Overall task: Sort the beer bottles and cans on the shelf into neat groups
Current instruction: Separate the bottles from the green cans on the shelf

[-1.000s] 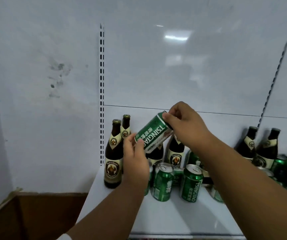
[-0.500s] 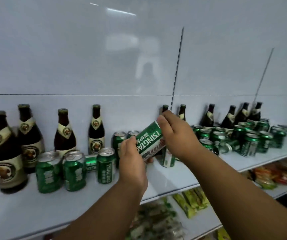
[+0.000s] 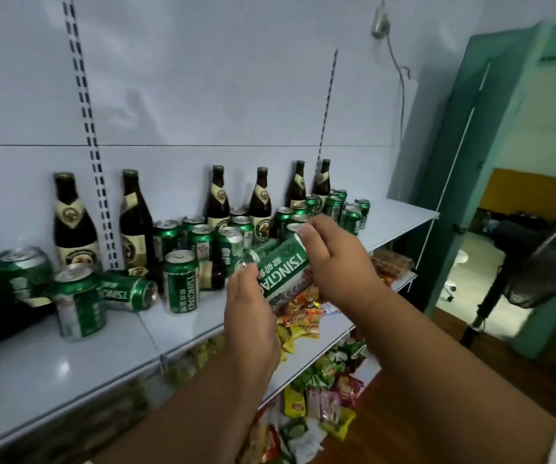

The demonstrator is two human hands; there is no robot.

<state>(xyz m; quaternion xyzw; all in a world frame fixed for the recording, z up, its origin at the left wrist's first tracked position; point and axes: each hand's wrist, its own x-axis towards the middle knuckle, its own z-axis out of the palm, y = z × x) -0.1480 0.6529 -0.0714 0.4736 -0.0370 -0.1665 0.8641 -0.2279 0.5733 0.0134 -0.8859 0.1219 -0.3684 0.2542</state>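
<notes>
A green can (image 3: 281,271) is held tilted in the air between both hands, in front of the white shelf (image 3: 35,373) edge. The fingers of the right hand (image 3: 333,262) are curled around the upper end of the can, with the thumb pressed on its rim. The lower end is pinched by the fingertips of the left hand (image 3: 250,316). On the shelf behind, brown bottles (image 3: 75,222) are placed upright along the back wall, and many green cans (image 3: 181,282) are standing in front of them in mixed order. One can (image 3: 126,294) is lying on its side near the front. On the lower shelves, colourful snack packets (image 3: 303,316) are seen. At the right, a green door frame (image 3: 471,182) and a standing fan (image 3: 544,262) are visible.
</notes>
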